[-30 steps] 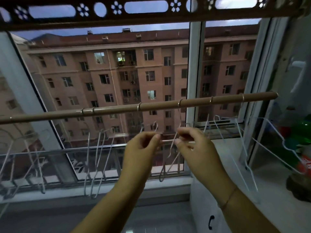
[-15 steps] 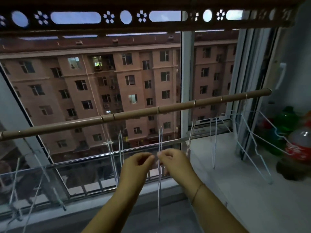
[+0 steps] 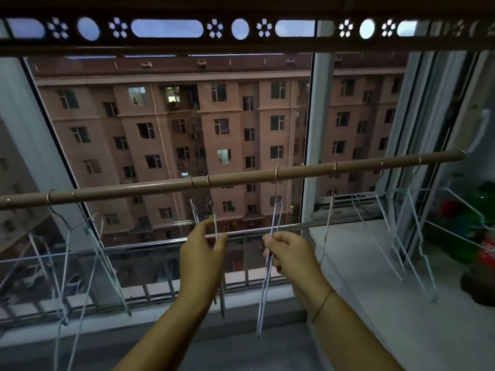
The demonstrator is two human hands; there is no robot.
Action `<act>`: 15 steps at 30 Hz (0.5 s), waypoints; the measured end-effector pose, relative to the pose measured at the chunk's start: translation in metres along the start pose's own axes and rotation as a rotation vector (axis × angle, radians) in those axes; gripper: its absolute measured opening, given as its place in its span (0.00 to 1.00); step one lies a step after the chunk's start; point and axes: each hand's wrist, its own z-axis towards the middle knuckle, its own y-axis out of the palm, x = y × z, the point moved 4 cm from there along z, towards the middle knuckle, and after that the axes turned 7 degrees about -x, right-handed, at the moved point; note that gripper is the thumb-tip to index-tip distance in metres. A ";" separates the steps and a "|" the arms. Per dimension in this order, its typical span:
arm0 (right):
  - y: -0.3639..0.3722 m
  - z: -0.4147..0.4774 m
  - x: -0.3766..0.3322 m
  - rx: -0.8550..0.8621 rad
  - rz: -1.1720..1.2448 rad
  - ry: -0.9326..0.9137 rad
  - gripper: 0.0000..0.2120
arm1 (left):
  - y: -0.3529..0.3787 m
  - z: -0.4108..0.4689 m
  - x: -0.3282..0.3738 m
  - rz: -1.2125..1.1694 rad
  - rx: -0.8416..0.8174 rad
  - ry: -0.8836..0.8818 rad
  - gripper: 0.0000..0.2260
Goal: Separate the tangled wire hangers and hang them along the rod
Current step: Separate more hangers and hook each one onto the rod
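a: left hand [image 3: 202, 254]?
b: fingers pinched on a wire hanger [image 3: 214, 223] hooked on the rod [image 3: 241, 180].
a: right hand [image 3: 290, 253]?
b: fingers gripping the next hanger [image 3: 270, 253], also hooked there.

Two white wire hangers [image 3: 273, 236] are hooked on the rod [image 3: 241, 179]. One is pinched by each hand: left hand [image 3: 202, 253], right hand [image 3: 290, 253].

Tan rod [image 3: 241, 180], white wire hangers [image 3: 270, 253], pink-brown apartment block [image 3: 187, 135].
Dark valance [image 3: 241, 46] punched with flower and oval cutouts; white window frame [image 3: 312, 129]; green bottle [image 3: 482, 223] wearing red label; thin pale bracelet [image 3: 322, 303]; grey-white sill [image 3: 375, 290].
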 end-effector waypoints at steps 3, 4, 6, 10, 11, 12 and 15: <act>-0.008 0.003 -0.002 0.018 0.010 -0.011 0.10 | 0.002 0.007 -0.001 -0.007 -0.014 -0.014 0.17; -0.012 0.004 -0.002 0.024 0.021 -0.009 0.09 | 0.004 0.009 0.000 -0.009 -0.019 -0.015 0.17; -0.019 0.006 -0.002 0.031 0.041 0.001 0.07 | 0.009 0.012 0.001 -0.020 -0.030 -0.025 0.16; -0.029 0.007 -0.001 0.007 0.022 0.006 0.08 | 0.021 0.014 0.006 -0.039 -0.032 -0.016 0.18; -0.031 0.008 -0.001 0.000 0.014 0.006 0.08 | 0.024 0.013 0.009 -0.047 -0.030 -0.010 0.18; -0.033 0.009 -0.001 -0.004 0.006 0.008 0.07 | 0.029 0.013 0.011 -0.054 -0.033 -0.002 0.18; -0.039 0.012 0.000 -0.018 -0.018 0.019 0.07 | 0.045 0.012 0.020 -0.064 -0.063 0.021 0.17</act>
